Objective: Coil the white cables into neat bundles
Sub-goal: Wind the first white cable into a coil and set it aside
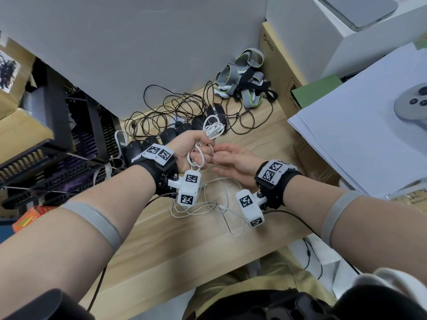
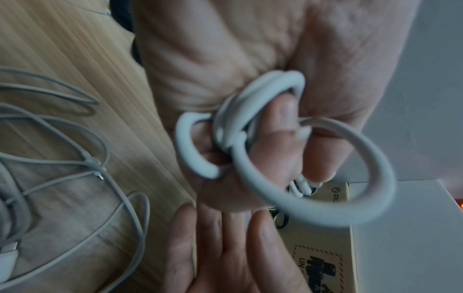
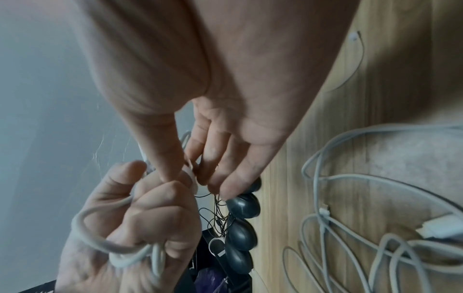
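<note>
My left hand (image 1: 196, 147) is closed in a fist around a coiled white cable bundle (image 1: 213, 130), held above the wooden table (image 1: 184, 255). Loops stick out above and below the fist (image 2: 323, 206). My right hand (image 1: 223, 157) reaches in from the right; its thumb and forefinger pinch a short stretch of the same cable (image 3: 191, 176) right at the left fist (image 3: 150, 218), the other fingers (image 2: 225, 257) straight. Below both wrists, more loose white cables (image 1: 208, 205) lie tangled on the table, with connectors showing (image 3: 438, 228).
Several black mice (image 1: 184, 129) with tangled thin black wires lie just behind the hands. Grey and black straps (image 1: 242, 72) sit further back by a cardboard box (image 1: 279, 72). White papers (image 1: 358, 139) with a grey controller lie at the right; black racks (image 1: 57, 153) stand at the left.
</note>
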A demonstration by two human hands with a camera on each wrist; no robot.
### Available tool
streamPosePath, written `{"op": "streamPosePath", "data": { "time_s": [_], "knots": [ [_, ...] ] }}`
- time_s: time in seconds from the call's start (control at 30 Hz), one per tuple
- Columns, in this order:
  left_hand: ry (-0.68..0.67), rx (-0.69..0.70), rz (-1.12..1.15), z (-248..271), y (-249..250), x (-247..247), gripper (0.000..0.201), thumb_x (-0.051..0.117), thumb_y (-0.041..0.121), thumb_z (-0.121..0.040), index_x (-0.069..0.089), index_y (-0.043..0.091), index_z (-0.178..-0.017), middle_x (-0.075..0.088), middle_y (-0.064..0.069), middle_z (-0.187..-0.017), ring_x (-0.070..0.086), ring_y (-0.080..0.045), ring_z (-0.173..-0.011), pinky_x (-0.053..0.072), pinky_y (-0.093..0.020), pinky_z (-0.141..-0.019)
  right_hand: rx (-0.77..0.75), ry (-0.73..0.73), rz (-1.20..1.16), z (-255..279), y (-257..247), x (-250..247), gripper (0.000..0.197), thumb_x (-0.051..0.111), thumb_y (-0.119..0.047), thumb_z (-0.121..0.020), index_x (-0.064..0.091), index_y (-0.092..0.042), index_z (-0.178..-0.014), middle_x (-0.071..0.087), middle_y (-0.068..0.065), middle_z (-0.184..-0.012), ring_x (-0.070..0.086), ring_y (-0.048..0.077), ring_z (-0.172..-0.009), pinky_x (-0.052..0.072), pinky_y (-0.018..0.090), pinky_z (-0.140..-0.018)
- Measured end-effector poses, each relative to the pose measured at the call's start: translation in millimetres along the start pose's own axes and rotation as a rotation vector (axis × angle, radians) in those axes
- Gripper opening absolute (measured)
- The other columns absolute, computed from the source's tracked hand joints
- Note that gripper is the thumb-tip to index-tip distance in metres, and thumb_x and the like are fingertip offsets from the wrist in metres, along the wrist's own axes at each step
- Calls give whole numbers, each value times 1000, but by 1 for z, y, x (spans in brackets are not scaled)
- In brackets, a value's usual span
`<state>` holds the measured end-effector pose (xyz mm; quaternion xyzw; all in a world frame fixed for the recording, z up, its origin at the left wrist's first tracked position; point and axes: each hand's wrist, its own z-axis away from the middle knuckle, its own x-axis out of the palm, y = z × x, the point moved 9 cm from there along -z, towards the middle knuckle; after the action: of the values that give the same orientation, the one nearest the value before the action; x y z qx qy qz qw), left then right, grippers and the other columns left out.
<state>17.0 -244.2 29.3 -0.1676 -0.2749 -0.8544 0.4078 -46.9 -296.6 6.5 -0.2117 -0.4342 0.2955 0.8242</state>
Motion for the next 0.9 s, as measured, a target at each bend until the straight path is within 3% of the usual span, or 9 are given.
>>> {"op": "streamPosePath", "data": {
  "time_s": [0.13, 0.2, 0.3, 0.37, 0.5, 0.6, 0.7, 0.9],
  "knots": [
    [-16, -59, 4, 0, -4, 2, 8, 46, 12, -85, 43, 14, -78, 26, 7, -52, 19, -6, -37, 27, -16, -35, -9, 19, 23, -2, 0, 1, 20, 58, 6, -90, 54, -12, -99, 64, 6, -86, 65, 17, -81, 53, 39, -90],
    [92, -46, -86, -2, -2, -8, 13, 47, 15, -89, 46, 11, -77, 25, 6, -53, 22, -6, -34, 28, -17, -33, -29, 35, 62, -1, -2, -3, 18, 62, 2, -89, 56, -14, -94, 67, 6, -82, 67, 18, -77, 54, 35, -82],
    [266, 12, -244, -3, 6, -28, 19, 54, 18, -84, 46, 15, -67, 17, 5, -62, 20, -7, -34, 22, -14, -36, -82, 142, 89, 0, -7, -18, 16, 67, 1, -86, 59, -12, -90, 69, 8, -76, 67, 15, -66, 53, 23, -61],
    [313, 8, -289, -1, 5, -35, 24, 55, 19, -83, 43, 17, -62, 14, 4, -66, 21, -7, -34, 19, -13, -38, -125, 210, 176, 1, -9, -27, 15, 70, 3, -83, 62, -10, -87, 68, 9, -70, 66, 14, -61, 52, 20, -56],
    [329, -6, -297, 1, 2, -34, 27, 51, 20, -89, 39, 18, -65, 9, 3, -74, 20, -7, -34, 22, -13, -33, -205, 253, 397, 0, -12, -30, 17, 72, 4, -80, 68, -11, -84, 69, 13, -77, 64, 23, -72, 56, 25, -66],
    [356, -19, -304, 3, 2, -33, 29, 50, 19, -92, 37, 18, -67, 17, 6, -57, 21, -6, -32, 25, -13, -30, -254, 288, 563, -2, -12, -31, 14, 68, -2, -84, 68, -11, -94, 67, 6, -82, 65, 20, -77, 57, 30, -75],
    [388, -31, -313, 5, 2, -35, 30, 51, 19, -93, 38, 18, -66, 21, 5, -52, 22, -7, -31, 27, -14, -30, -305, 319, 796, -4, -14, -30, 17, 65, -13, -87, 67, -15, -105, 68, -5, -83, 66, 12, -77, 57, 32, -83],
    [384, -55, -293, 10, -2, -31, 31, 50, 18, -94, 36, 18, -66, 23, 5, -47, 25, -8, -30, 29, -14, -31, -370, 308, 897, -3, -13, -25, 15, 65, -16, -87, 65, -30, -84, 65, -10, -76, 57, 6, -68, 54, 28, -77]
  ]
}}
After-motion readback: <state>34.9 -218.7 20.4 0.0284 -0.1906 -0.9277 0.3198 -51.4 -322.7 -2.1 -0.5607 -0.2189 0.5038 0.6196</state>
